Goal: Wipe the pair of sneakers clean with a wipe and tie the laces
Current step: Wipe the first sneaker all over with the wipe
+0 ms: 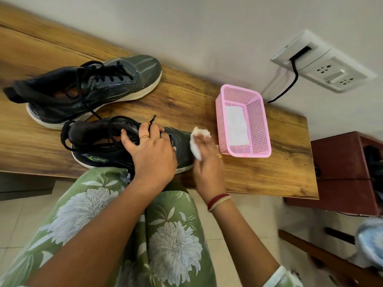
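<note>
near sneaker (93, 156): I saw it along the table's (186, 96) front edge, toe toward the pink basket (257, 121);
far sneaker (99, 85): nearer the back edge, toe slanting wallward;
left hand (153, 150): gripped the near sneaker's laced top;
right hand (207, 162): held the wipe (196, 143) at its toe

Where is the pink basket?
In the head view, the pink basket sits on the wooden bench, to the right of the nearer sneaker, just past the right hand holding the white wipe.
</note>
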`<state>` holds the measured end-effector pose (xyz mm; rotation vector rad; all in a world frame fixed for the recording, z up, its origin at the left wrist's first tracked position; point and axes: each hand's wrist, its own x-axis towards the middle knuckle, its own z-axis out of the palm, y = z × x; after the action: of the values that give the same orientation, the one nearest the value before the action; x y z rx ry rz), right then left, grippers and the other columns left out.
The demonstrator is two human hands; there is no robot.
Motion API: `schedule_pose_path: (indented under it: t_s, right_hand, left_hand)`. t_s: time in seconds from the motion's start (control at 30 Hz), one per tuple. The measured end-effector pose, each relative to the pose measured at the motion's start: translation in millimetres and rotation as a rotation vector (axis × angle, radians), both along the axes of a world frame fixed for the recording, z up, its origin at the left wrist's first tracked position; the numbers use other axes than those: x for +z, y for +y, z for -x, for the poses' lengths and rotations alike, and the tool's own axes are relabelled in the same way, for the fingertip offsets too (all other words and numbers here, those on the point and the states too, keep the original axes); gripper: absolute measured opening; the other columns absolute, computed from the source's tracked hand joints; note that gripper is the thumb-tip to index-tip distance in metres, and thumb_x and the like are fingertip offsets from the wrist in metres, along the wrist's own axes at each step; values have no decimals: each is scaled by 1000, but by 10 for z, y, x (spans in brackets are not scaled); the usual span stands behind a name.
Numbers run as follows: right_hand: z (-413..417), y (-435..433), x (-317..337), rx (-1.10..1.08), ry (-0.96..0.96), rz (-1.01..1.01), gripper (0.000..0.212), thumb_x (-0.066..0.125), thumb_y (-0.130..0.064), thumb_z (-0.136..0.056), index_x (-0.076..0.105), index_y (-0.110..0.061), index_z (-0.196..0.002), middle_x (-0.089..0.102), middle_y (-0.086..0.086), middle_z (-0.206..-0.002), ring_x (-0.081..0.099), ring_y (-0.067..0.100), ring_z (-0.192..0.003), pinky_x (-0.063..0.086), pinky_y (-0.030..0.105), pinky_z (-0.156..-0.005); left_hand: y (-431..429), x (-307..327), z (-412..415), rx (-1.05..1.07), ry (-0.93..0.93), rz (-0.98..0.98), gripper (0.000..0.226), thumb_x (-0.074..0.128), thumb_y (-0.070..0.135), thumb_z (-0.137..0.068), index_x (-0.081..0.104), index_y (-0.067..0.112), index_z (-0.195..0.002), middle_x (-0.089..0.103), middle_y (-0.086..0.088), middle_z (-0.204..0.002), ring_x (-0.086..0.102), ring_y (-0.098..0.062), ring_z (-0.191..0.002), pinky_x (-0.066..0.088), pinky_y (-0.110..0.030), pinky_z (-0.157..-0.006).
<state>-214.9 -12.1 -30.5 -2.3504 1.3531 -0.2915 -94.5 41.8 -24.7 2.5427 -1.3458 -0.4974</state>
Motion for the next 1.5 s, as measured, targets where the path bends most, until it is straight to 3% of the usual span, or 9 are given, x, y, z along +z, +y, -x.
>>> schedule_pose_path:
  t_s: [0.13,0.23,0.37,0.47,0.63,0.77,0.97,1.2,1.5]
  right_hand:
    - [20,-70,-116,197,189,178,61,47,-8,-75,48,-8,-135,47,7,-142,34,30,-136,23,47,-113]
    - [21,-92,-102,92,161,127,59,42,-9,-77,47,-8,-136,47,8,-141,35,30,-136,23,47,-114]
    - [107,-25,-162,324,222,185,57,36,-14,-79,49,-6,-134,45,8,-143,34,30,-136,18,43,-114]
    - [146,-54,-145,135,175,149,60,43,-8,-77,44,-7,-137,41,7,-146,29,30,-138,23,49,-113]
    - [142,13,-152,243,192,175,57,38,-13,-82,44,-7,-138,42,8,-145,31,28,-138,14,42,-115]
    - [309,-214,45,-261,-139,-59,50,46,-1,-92,41,-14,-140,37,-4,-145,27,17,-139,15,34,-117]
    - [163,-136,240,-108,-357,-68,41,45,-12,-94,48,-13,-135,47,-8,-134,39,6,-130,32,29,-110]
    - [65,-256,80,151,180,-82,54,47,-2,-89,39,-12,-141,37,6,-148,32,20,-137,17,23,-111]
    - [129,-52,83,50,166,-43,54,46,1,-88,40,-8,-140,38,9,-147,32,22,-138,18,26,-112]
  left_hand:
    - [-16,3,-7,-21,-19,-17,33,43,40,-93,56,19,-115,34,0,-134,16,-25,-136,6,-63,-108]
    - [-34,0,31,-25,-25,-15,32,45,38,-93,57,18,-115,36,-1,-134,17,-26,-134,7,-64,-108]
    - [-42,5,51,-20,-16,-16,27,46,33,-92,58,19,-113,35,0,-134,16,-25,-135,6,-63,-108]
    - [-57,11,53,-21,-16,-25,29,47,35,-92,57,19,-114,35,0,-133,16,-25,-135,6,-64,-108]
    - [-60,7,65,-16,-8,-29,28,47,34,-93,57,19,-114,34,1,-133,15,-25,-135,6,-64,-108]
    - [-62,4,55,-6,3,-16,29,46,38,-93,58,21,-113,35,2,-132,15,-24,-134,5,-63,-108]
    - [-48,-8,53,-5,0,-8,30,47,38,-92,59,20,-113,36,1,-132,17,-25,-134,5,-63,-108]
    - [-49,31,53,-15,-1,-25,31,47,38,-93,58,20,-114,36,1,-133,17,-25,-136,6,-64,-108]
    - [-30,4,41,-39,-40,-44,32,42,40,-94,55,21,-117,33,-1,-133,18,-25,-132,19,-55,-103]
